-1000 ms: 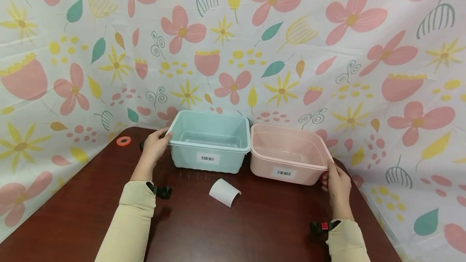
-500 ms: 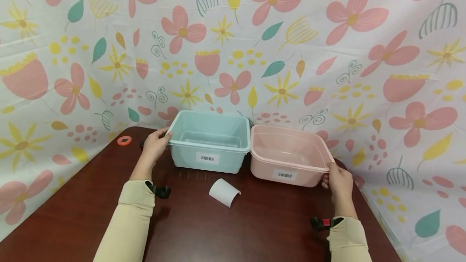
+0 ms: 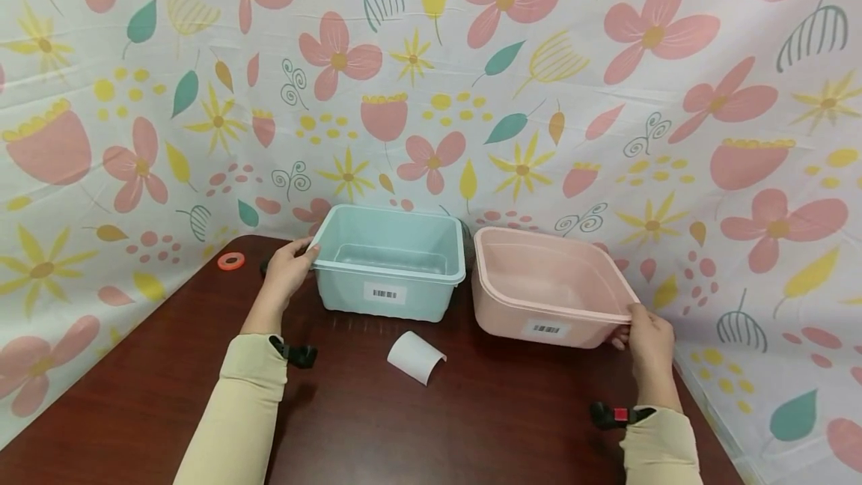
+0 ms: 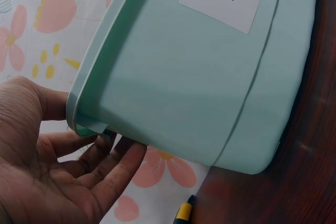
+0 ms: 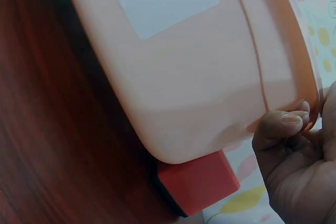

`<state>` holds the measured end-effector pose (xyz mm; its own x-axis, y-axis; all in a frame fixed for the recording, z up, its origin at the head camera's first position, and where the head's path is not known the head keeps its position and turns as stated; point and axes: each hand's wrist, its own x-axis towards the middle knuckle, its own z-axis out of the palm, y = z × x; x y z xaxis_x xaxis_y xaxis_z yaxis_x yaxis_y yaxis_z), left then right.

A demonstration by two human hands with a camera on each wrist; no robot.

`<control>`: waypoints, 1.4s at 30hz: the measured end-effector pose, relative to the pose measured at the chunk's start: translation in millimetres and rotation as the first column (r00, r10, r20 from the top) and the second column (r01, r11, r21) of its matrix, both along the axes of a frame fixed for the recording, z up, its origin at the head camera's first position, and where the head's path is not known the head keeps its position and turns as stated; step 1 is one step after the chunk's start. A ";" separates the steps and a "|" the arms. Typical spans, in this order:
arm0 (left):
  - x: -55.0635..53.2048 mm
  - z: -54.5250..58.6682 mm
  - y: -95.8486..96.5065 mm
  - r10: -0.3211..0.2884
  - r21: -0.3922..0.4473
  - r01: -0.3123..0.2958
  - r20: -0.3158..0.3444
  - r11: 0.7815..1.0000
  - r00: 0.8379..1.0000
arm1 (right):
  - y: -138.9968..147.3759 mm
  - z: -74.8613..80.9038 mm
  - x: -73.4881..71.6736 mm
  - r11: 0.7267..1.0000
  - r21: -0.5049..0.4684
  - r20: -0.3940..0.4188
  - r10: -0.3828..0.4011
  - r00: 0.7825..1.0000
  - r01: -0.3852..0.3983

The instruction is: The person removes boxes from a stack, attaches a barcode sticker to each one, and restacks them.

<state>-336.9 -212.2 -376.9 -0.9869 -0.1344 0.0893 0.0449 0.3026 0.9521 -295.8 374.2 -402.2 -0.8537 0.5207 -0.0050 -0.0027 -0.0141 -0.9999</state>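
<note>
My left hand grips the left end of the rim of a light blue plastic basin; in the left wrist view the thumb is above the rim and the fingers curl beneath it. A pink plastic basin stands to the right, a gap between the two. With thumb and curled fingers my right hand holds its right front rim corner. Both basins bear a white barcode label on the front, and no contents show inside. A curved white piece lies on the table in front of them.
An orange-red ring lies at the dark wooden table's far left. Beyond the blue basin is a yellow-and-black object. A red block sits by the pink basin's end. A floral cloth hangs close behind.
My right hand has pulled the pink basin to the right, widening the gap between the basins. The left hand and blue basin stay in place.
</note>
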 end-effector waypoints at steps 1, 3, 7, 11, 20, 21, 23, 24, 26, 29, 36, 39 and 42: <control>-0.1 0.1 -0.1 -0.001 0.002 0.001 0.001 1.000 1.000 | 0.3 1.5 0.5 1.000 0.000 -0.003 -0.001 1.000 0.001; -0.3 0.5 -0.6 -0.003 0.004 0.003 0.003 1.000 1.000 | 0.2 5.2 1.5 1.000 0.012 0.004 -0.020 1.000 0.020; -0.6 1.1 -1.3 -0.005 0.008 0.005 -0.001 1.000 1.000 | -1.7 13.1 2.1 0.999 -0.025 -0.005 -0.032 0.999 0.031; -0.4 1.5 -1.5 -0.003 0.010 0.003 -0.005 1.000 1.000 | -4.4 21.8 2.0 0.986 -0.164 -0.085 -0.033 0.996 0.018; -0.8 1.6 0.5 0.000 -0.006 0.000 -0.005 1.000 1.000 | -11.8 42.9 7.9 0.947 -0.317 -0.253 -0.030 0.967 -0.054; -1.0 1.5 1.4 -0.003 -0.005 0.003 -0.004 1.000 1.000 | -13.6 45.0 8.7 0.948 -0.313 -0.264 -0.027 0.964 -0.059; -1.7 1.0 4.1 -0.011 -0.003 0.011 -0.005 1.000 1.000 | -17.8 49.1 10.0 0.950 -0.307 -0.284 -0.028 0.958 -0.063; -2.2 0.7 5.9 -0.017 -0.001 0.017 -0.006 1.000 1.000 | -20.3 51.1 10.6 0.953 -0.297 -0.293 -0.031 0.956 -0.060; -3.3 0.4 10.6 -0.024 0.003 0.024 -0.007 1.000 1.000 | -26.1 55.1 12.2 0.954 -0.294 -0.306 -0.039 0.951 -0.055; -4.6 -0.2 18.7 -0.029 0.000 0.029 -0.012 1.000 0.999 | -35.3 60.9 14.3 0.947 -0.318 -0.332 -0.068 0.941 -0.044; -5.7 -3.5 37.1 -0.017 -0.030 0.016 -0.023 0.999 1.000 | -61.3 68.4 19.0 0.931 -0.364 -0.388 -0.117 0.914 -0.035; -4.8 -5.0 42.6 -0.012 -0.064 0.010 -0.032 0.998 0.999 | -75.6 69.5 20.4 0.923 -0.383 -0.407 -0.129 0.904 -0.040; -4.8 -5.0 47.0 -0.011 -0.093 0.007 -0.037 0.996 0.999 | -91.2 73.4 20.0 0.917 -0.394 -0.430 -0.128 0.894 -0.059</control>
<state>-341.7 -165.2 -382.0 -0.9838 -0.1152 0.1374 0.0826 0.3888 0.9176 -275.8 283.1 -328.8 -0.7959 0.5845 0.1578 -0.4464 -0.3904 -0.8052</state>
